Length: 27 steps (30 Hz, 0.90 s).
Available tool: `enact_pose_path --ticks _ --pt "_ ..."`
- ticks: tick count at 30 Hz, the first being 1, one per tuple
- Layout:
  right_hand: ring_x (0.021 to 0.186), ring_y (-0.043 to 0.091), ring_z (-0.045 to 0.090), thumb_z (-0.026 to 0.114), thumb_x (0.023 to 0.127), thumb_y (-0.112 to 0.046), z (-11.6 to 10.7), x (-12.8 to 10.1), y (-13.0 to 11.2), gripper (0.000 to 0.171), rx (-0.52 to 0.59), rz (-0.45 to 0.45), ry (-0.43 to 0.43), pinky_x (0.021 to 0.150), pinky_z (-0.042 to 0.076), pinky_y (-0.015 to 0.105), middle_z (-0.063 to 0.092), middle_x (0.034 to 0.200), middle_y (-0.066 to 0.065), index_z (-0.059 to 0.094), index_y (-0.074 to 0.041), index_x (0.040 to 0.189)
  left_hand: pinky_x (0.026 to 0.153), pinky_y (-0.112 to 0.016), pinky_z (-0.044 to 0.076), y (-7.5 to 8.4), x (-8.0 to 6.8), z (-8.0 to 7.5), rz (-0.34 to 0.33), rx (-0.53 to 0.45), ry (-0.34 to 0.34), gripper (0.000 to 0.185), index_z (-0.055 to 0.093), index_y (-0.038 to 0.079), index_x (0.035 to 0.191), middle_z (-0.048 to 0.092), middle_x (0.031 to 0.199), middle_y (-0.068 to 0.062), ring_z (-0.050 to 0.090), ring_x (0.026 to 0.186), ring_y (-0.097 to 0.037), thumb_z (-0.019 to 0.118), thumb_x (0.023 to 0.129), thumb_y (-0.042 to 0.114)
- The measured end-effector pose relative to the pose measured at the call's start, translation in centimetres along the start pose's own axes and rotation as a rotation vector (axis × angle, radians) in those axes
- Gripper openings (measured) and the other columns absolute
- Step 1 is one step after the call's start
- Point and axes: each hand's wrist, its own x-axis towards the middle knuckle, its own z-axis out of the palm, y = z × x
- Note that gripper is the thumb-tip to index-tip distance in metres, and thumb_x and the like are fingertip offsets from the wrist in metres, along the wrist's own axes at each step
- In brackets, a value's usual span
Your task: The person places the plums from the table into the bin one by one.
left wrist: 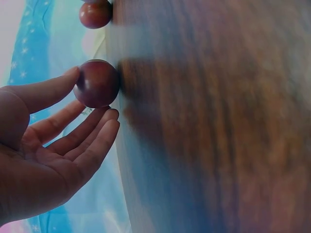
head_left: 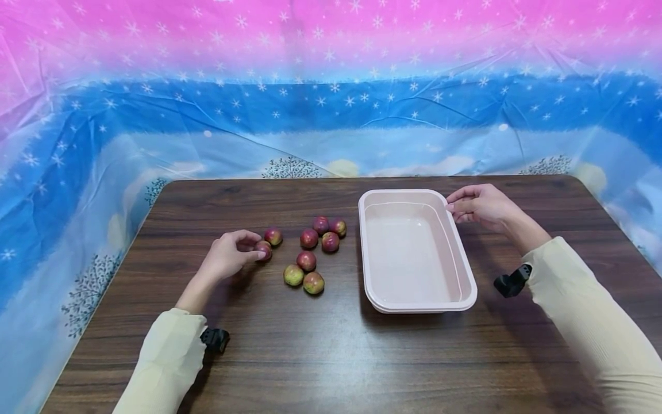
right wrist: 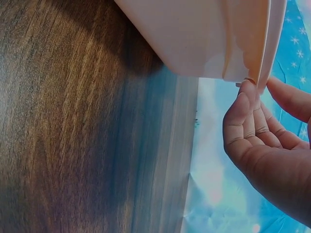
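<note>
In the head view, my left hand (head_left: pixel 227 256) has its thumb and fingers around a dark red plum (head_left: pixel 264 250) on the table. The left wrist view shows the thumb touching one side of this plum (left wrist: pixel 98 83) and the fingers curled at its other side. Right beside it lies a red and yellow-green plum (head_left: pixel 273 236). My right hand (head_left: pixel 483 208) pinches the far right corner of the rim of a pale pink plastic tub (head_left: pixel 366 259), thumb on one side and fingers on the other. The tub holds nothing, and its inside faces up.
Several more plums lie in loose groups between the left hand and the tub, among them a greenish one (head_left: pixel 293 275) and a red one (head_left: pixel 309 238). The brown wooden table (head_left: pixel 300 356) ends at a snowflake-patterned cloth (head_left: pixel 320 103). Each sleeve carries a black wrist camera (head_left: pixel 512 281).
</note>
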Motion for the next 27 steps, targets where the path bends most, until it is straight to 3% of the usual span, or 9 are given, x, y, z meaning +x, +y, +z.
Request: enact_pose_path --ticks 16,27 --pt "0.068 0.014 0.061 0.060 0.087 -0.004 0.11 -0.07 -0.15 0.036 0.006 -0.005 -0.006 0.066 0.051 0.029 0.064 0.079 0.003 0.043 0.015 0.113 0.076 -0.040 0.046 -0.08 0.01 0.13 0.004 0.005 -0.004 0.034 0.058 0.000 0.112 0.061 0.104 -0.018 0.058 0.096 -0.029 0.064 0.086 0.021" --pt "0.067 0.015 0.061 0.061 0.086 -0.003 0.16 -0.12 -0.24 0.035 0.020 -0.004 -0.009 0.066 0.052 0.030 0.063 0.078 0.004 0.044 0.014 0.112 0.078 -0.042 0.046 0.53 -0.41 -0.82 -0.003 0.001 0.000 0.034 0.056 -0.001 0.115 0.059 0.106 -0.018 0.057 0.097 -0.030 0.062 0.088 0.020"
